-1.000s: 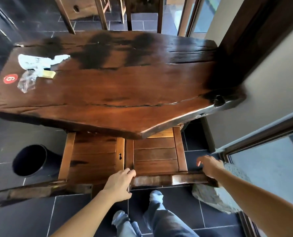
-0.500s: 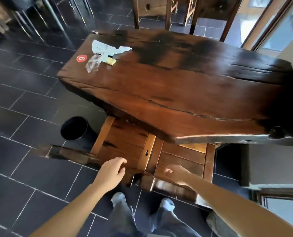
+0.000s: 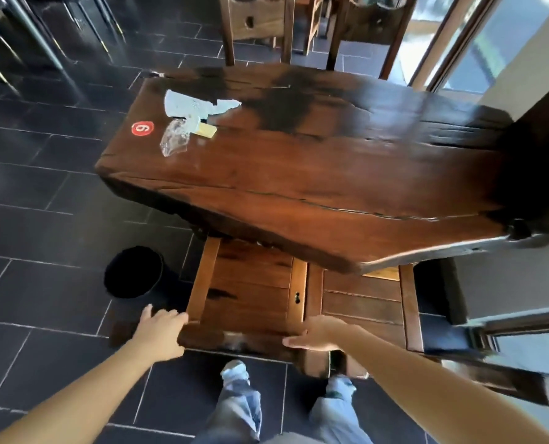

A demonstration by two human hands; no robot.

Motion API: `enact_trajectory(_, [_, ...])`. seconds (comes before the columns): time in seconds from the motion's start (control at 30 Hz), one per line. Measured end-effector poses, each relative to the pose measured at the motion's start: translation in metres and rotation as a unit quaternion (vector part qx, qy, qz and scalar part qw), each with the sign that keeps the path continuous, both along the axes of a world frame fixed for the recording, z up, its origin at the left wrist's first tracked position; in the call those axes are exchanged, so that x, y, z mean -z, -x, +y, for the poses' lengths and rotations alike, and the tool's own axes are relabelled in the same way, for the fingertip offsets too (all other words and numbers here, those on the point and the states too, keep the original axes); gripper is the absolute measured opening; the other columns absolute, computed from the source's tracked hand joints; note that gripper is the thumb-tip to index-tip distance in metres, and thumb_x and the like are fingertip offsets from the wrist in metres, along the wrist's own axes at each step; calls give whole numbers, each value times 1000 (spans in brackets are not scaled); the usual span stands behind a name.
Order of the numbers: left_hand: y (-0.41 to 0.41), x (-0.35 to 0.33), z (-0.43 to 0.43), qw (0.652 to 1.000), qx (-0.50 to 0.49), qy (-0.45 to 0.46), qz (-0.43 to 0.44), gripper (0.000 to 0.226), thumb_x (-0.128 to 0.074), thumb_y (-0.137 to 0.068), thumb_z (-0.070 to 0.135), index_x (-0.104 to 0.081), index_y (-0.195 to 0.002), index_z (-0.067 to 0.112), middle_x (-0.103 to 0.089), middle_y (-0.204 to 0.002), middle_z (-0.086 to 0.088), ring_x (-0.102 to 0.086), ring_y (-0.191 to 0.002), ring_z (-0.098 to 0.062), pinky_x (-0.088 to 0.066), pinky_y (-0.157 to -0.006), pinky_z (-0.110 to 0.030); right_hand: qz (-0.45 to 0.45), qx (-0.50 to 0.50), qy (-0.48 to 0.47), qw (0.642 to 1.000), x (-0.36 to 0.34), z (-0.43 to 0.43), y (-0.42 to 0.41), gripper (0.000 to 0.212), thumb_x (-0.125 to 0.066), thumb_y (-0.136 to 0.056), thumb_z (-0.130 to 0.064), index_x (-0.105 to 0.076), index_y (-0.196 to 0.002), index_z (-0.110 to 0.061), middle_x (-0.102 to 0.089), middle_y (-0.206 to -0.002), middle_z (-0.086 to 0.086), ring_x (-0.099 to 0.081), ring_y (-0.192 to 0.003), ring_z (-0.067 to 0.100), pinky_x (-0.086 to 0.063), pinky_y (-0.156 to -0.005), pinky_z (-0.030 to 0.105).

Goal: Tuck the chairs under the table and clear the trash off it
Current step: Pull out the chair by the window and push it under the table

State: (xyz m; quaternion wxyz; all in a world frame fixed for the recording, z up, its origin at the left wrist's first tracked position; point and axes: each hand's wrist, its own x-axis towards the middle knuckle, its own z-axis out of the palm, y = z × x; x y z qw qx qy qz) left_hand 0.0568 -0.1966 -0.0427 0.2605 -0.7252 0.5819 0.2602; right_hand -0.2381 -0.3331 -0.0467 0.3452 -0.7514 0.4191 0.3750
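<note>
Your left grip (image 3: 162, 330) curls its fingers over the left end of the dark, worn top rail of the slatted brown wooden chair (image 3: 250, 293). Your right grip (image 3: 318, 334) lies flat on the same rail, fingers straight, clasping nothing. The plank seat sits half under the thick, glossy, rough-edged wooden table (image 3: 331, 187), just beside a matching second chair (image 3: 363, 302). At the table's far left lie crumpled white paper (image 3: 196, 105), a clear crinkled plastic wrapper (image 3: 174, 141) and a small yellow packet (image 3: 207, 130). A round black bin (image 3: 133, 272) stands on the floor nearby.
</note>
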Motion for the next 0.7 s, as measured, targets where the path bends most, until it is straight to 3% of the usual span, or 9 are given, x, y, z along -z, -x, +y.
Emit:
enact_trajectory(0.1, [-29,-1,4,998,45,-14,-38,48,-59,-77,35,-48,-122,27,-59,-118,8,-58,-109,-18,-43,-96,-37,92,-98,1,991,-15,18,-23,94,-60,-66,-79,-54,-125,-7,-62,-123,8,-60,-110,34,-49,-90,40])
enact_trajectory(0.17, [-25,6,13,992,84,-15,-90,58,-61,-78,31,-39,-131,25,-55,-125,6,-54,-112,-21,-40,-91,-38,112,-121,37,986,-14,35,-29,82,-76,-68,-57,-50,-126,-5,-63,-120,10,-63,-106,34,-52,-87,39])
enact_trajectory(0.23, [-18,14,16,983,113,-14,-142,74,-65,-79,25,-26,-142,23,-47,-138,1,-51,-117,-25,-38,-91,-39,111,-80,74,988,-11,47,-31,67,-79,-74,-33,-50,-127,-4,-62,-120,10,-62,-107,33,-51,-83,39])
enact_trajectory(0.37, [-13,17,8,973,114,-19,-200,74,-61,-84,10,-21,-146,16,-53,-130,-6,-55,-114,-24,-38,-82,-33,127,-90,79,985,-14,48,-31,59,-76,-77,-25,-51,-128,-9,-61,-123,9,-61,-110,31,-51,-86,37])
enact_trajectory(0.5, [-11,16,10,968,141,-39,-205,62,-56,-88,9,-27,-142,9,-52,-135,-9,-49,-124,-28,-39,-97,-39,116,-126,69,983,-20,44,-28,76,-80,-72,-29,-41,-136,-14,-59,-126,11,-59,-112,33,-52,-91,39])
enact_trajectory(0.7, [-13,8,14,964,173,-57,-194,73,-62,-84,9,-21,-144,8,-49,-138,-10,-46,-126,-28,-38,-103,-38,104,-128,98,981,-21,53,-25,66,-76,-74,-27,-47,-132,-16,-62,-119,7,-62,-107,29,-52,-83,35])
